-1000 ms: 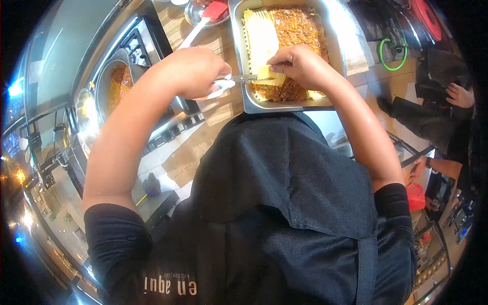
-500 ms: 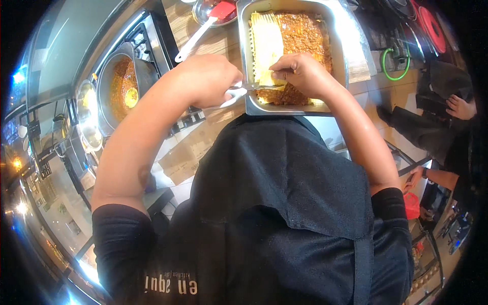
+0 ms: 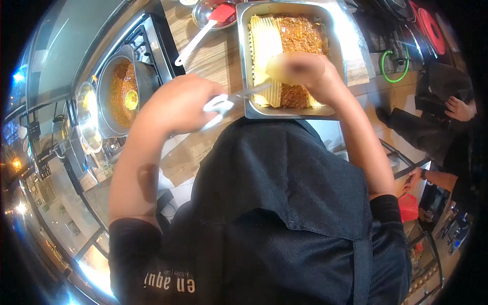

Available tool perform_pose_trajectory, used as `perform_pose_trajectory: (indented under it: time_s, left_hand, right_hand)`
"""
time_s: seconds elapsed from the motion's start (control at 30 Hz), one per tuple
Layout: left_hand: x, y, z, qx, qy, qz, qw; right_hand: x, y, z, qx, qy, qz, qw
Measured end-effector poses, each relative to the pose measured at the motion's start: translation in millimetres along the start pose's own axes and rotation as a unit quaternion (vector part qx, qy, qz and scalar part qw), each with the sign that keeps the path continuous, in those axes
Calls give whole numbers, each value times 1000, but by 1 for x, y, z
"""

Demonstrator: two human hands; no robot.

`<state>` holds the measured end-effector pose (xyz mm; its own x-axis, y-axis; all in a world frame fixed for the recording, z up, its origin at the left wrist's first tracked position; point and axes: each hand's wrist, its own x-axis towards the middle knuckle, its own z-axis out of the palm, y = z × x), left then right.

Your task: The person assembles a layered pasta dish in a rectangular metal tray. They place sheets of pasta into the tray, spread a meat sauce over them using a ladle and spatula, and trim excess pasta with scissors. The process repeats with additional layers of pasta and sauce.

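Observation:
My left hand [image 3: 175, 104] is closed round white-handled scissors [image 3: 219, 105]. Their metal blades reach over the near left rim of a deep metal pan [image 3: 242, 56], close to a pale ridged lasagna sheet [image 3: 265, 43]. That sheet lies lengthwise along the pan's left side, its end near the front wall. Red-brown meat sauce [image 3: 300, 33] covers the layer to its right, with pasta edges showing beneath. Over the middle of the pan is my right hand [image 3: 305, 68], its fingers smeared, so whether they hold anything is unclear.
A red-headed spatula [image 3: 203, 35] with a white handle rests on a metal bowl and the wooden counter. To the left, a big pot [image 3: 114, 94] of sauce stands by the stove. A dark-clothed person's hand [image 3: 460, 108] shows at the right.
My left hand has drawn the scissors back toward me and left, away from the sheet's near end. My right hand has lifted off the sheet, whose end now lies flat.

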<state>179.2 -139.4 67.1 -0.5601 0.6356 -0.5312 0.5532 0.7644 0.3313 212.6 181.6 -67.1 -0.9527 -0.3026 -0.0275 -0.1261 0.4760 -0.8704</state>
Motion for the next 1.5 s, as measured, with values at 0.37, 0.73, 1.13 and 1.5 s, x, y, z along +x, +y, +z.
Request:
perform_pose_trajectory:
  time_s: [0.37, 0.73, 1.13, 1.5]
  left_hand:
    - [-12, -30, 138, -110, 236, -207, 943]
    - [-9, 8, 80, -328, 354, 60, 874]
    - [-50, -46, 107, -734, 316, -9, 602]
    - [-225, -198, 33, -420, 609, -186, 647]
  right_hand:
    - [-51, 7, 3, 294, 30, 155, 943]
    - [9, -70, 58, 215, -84, 97, 968]
    - [57, -132, 112, 323, -46, 49, 944]
    - [71, -207, 143, 294, -143, -5, 945]
